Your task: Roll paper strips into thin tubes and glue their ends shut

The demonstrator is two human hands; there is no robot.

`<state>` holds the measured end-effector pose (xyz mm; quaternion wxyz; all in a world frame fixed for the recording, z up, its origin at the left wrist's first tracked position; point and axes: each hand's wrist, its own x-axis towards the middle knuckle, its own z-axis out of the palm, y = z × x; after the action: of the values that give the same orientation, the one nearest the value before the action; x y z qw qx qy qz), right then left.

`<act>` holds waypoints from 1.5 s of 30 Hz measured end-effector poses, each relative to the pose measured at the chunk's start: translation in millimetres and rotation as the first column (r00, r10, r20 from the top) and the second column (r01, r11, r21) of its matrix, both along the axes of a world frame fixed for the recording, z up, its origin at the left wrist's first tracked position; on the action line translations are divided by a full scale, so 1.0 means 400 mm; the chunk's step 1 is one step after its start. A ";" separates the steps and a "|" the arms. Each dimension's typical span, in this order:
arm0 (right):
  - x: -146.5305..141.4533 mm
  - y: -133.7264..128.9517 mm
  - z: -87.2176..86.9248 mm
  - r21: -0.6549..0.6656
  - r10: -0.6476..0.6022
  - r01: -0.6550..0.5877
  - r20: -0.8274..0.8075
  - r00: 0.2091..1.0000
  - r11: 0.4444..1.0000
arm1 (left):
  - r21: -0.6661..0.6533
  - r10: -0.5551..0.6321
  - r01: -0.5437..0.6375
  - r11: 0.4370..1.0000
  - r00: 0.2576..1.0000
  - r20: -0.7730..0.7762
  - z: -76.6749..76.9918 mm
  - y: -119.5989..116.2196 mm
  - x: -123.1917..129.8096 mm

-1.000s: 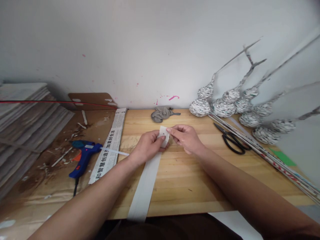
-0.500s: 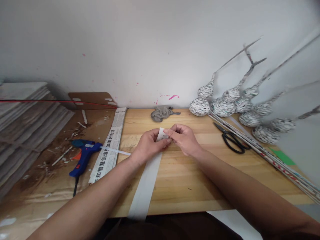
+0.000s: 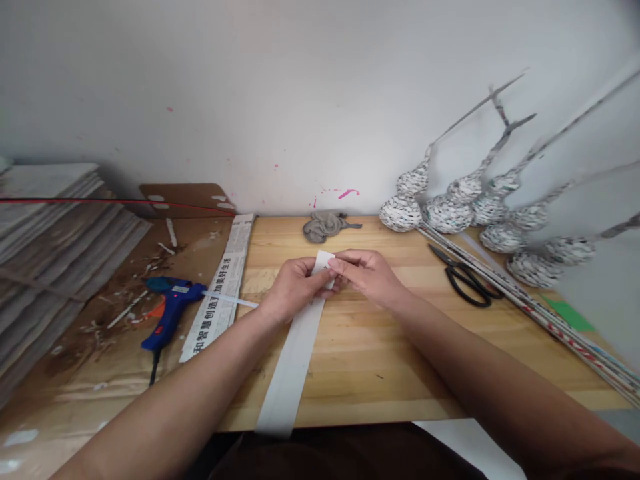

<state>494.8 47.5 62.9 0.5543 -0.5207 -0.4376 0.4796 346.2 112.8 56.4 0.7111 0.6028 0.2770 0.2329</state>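
A long pale paper strip (image 3: 294, 367) runs from the table's front edge up to my hands at the middle of the wooden table. My left hand (image 3: 295, 287) is closed on the strip near its far end, thumb on top. My right hand (image 3: 367, 272) pinches the strip's far edge between thumb and fingers, touching my left fingertips. Some dark print shows on the end between the thumbs. The fingers beneath the strip are partly hidden.
At left lie a blue glue gun (image 3: 173, 310) with a glue stick and folded newspaper strips (image 3: 220, 293), beside a paper stack (image 3: 55, 233). A grey cloth (image 3: 327, 227) lies by the wall. Black scissors (image 3: 465, 280), paper rods (image 3: 530, 310) and several woven paper gourds (image 3: 400, 213) are at right.
My thumbs and fingers have shifted slightly on the strip, and more of its far end shows above them. Both hands keep hold; the view has moved a little.
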 end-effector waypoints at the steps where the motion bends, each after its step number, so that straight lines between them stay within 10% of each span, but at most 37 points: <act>1: 0.001 0.000 -0.003 0.008 -0.005 0.005 0.011 1.000 1.000 | 0.007 0.003 -0.003 1.000 1.000 -0.009 -0.002 0.001 0.000; 12: -0.015 0.007 -0.014 -0.021 -0.173 0.172 -0.095 0.980 0.985 | 0.123 -0.017 0.029 0.992 0.995 -0.096 -0.017 0.004 -0.004; 45: -0.013 -0.002 0.003 -0.096 -0.058 0.047 -0.121 0.991 0.994 | 0.013 -0.136 0.136 0.991 0.991 -0.007 -0.006 -0.011 -0.003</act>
<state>489.7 46.9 64.2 0.5679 -0.5268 -0.3657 0.5160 344.9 108.5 53.9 0.7204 0.6258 0.2356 0.1840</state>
